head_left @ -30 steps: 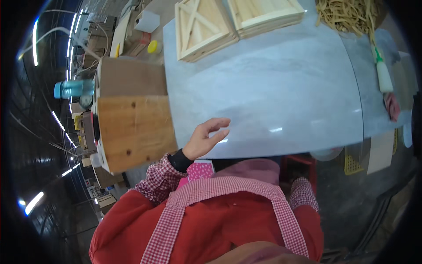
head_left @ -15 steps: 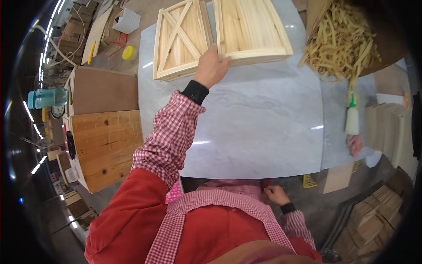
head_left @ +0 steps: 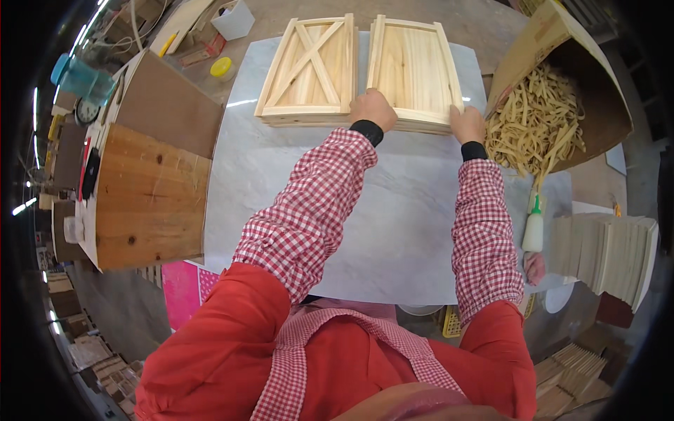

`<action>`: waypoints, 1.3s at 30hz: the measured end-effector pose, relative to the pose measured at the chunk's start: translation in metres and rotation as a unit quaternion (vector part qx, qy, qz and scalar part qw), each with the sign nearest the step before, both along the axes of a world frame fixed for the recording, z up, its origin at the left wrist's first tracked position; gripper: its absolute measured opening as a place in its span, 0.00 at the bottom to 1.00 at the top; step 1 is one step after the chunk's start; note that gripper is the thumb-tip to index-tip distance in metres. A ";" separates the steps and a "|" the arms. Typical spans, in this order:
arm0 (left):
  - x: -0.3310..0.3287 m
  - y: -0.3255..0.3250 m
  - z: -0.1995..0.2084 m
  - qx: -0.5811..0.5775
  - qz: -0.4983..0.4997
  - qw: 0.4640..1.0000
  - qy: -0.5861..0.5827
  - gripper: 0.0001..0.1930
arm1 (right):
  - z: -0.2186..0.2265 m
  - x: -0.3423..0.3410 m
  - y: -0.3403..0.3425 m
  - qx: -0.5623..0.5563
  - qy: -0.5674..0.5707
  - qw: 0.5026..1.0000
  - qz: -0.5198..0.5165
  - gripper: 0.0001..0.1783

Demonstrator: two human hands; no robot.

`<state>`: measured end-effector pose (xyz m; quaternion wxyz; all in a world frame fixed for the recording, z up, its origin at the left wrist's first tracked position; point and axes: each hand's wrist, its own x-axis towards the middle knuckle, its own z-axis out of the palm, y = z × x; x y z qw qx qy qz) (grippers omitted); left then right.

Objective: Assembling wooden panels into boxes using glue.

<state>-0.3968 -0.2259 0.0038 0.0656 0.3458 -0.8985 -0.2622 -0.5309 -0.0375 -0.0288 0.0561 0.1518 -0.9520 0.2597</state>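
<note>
Two low stacks of pale framed wooden panels lie side by side at the far part of the table. The top panel of the left stack point(head_left: 291, 77) bears an X-shaped brace; the top panel of the right stack point(head_left: 415, 74) shows a plain boarded face inside its frame. My left hand point(head_left: 373, 109) is closed on the near left corner of the right stack, by the gap between the two. At that stack's near right corner my right hand point(head_left: 468, 125) grips the edge with thumb and fingers. Fingertips of both hands are partly hidden.
A grey marble-look tabletop point(head_left: 393, 224) lies under the stacks. On the right, a cardboard box point(head_left: 519, 59) spills beige strips point(head_left: 537, 123), near a green-capped white bottle point(head_left: 533, 231). A wooden cabinet point(head_left: 151, 200) borders the left; a yellow lid point(head_left: 221, 67) lies beyond.
My right hand has come up from beside my body to the right stack's near right corner. My left hand remains at that stack's left corner. The whole view has shifted.
</note>
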 end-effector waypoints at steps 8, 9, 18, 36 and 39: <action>0.115 0.073 0.000 -0.051 -0.099 0.991 0.078 0.29 | -0.020 0.064 0.083 -0.137 -0.100 0.984 0.059 0.27; 0.141 0.089 0.005 -0.039 -0.103 0.992 0.070 0.31 | -0.020 0.087 0.099 -0.146 -0.154 0.976 0.051 0.28; 0.264 0.189 -0.015 -0.385 -0.282 0.855 0.201 0.34 | 0.008 0.307 0.171 -0.423 -0.251 0.869 0.056 0.15; 0.402 0.204 -0.056 0.708 0.091 0.552 0.431 0.27 | 0.020 0.340 0.172 -0.281 0.065 0.929 0.230 0.17; 0.421 0.213 -0.068 0.742 0.133 0.517 0.406 0.30 | 0.006 0.303 0.142 -0.194 0.150 0.940 0.236 0.19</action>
